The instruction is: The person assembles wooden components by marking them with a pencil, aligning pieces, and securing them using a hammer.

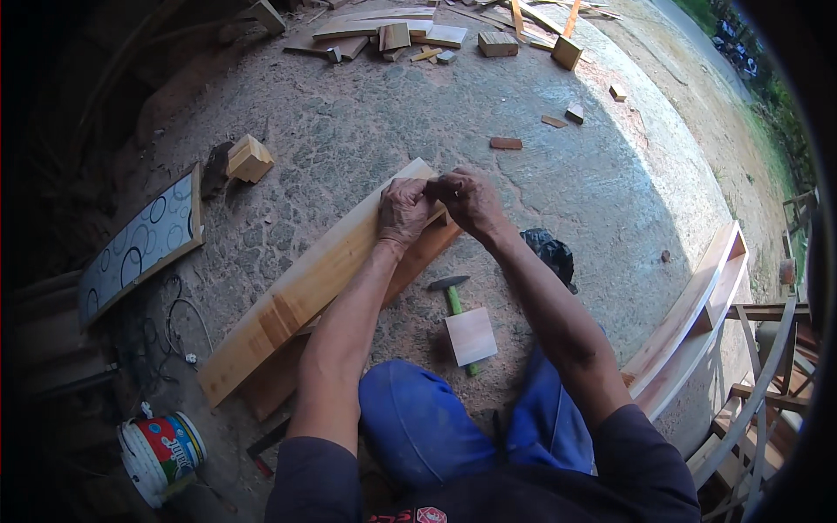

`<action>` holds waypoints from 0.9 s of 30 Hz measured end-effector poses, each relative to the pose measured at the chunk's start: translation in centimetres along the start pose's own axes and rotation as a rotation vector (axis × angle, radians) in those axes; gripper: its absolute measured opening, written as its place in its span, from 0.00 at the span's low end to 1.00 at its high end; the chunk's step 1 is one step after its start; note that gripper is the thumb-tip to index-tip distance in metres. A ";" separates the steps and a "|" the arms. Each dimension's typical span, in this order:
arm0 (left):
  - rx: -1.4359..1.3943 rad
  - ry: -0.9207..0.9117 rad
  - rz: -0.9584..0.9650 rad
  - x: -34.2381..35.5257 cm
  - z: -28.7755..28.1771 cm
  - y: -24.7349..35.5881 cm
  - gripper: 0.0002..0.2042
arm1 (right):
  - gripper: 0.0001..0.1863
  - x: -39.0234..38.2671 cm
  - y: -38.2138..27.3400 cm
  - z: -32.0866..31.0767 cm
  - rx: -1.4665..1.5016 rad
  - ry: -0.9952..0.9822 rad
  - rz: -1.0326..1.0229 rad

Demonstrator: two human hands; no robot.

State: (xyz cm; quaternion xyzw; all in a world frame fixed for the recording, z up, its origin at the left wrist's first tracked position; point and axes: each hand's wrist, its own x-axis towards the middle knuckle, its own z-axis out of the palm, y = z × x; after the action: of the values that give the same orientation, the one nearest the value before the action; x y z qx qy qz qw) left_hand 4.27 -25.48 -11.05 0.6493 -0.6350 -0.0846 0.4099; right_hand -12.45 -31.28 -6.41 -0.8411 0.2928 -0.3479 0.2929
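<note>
My left hand [406,212] and my right hand [472,202] meet above the far end of a long wooden plank assembly [301,283]. Both hands are closed, fingertips pinched together; whatever lies between them is too small or hidden to name. The assembly runs diagonally from lower left to that end, a pale board on top and a browner board [418,261] along its right side. Between my forearms, a hammer [453,298] with a green handle lies on the ground. A square pale wooden piece [471,336] rests across its handle.
A black plastic bag [549,254] sits by my right forearm. At right lies a long wooden frame [689,322]; at left are a patterned panel [144,240], a wood block [249,159], a cable [179,318] and a paint bucket [161,458]. Wood offcuts [392,33] are piled at the back.
</note>
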 end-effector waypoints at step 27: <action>0.057 0.108 0.064 0.3 0.5 1.7 0.10 | 0.17 -23.4 0.6 8.5 -0.383 -0.685 0.437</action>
State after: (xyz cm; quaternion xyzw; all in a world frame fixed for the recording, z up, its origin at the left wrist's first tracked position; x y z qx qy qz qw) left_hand 2.76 -25.68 -10.18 0.6436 -0.6346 -0.0183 0.4274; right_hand -19.91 -12.89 -21.49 -0.8652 0.4091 0.0810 0.2785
